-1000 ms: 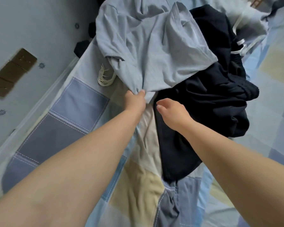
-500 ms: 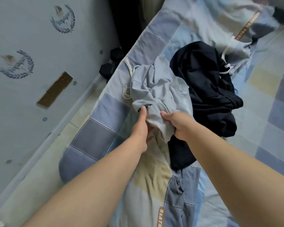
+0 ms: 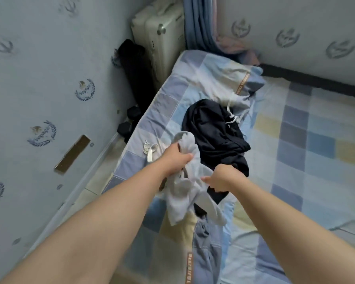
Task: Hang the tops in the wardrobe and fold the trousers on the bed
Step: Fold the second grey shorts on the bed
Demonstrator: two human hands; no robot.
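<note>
Grey top hangs down from both fists: left hand grips higher, right hand lower.

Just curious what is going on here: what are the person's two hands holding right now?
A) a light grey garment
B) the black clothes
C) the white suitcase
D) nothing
A: the left hand and the right hand both grip the light grey garment, lifted above the bed beside the black clothes.

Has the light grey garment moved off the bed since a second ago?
Yes. The light grey garment was spread over the black clothes pile; now it hangs bunched in both hands, nearer the person.
</note>
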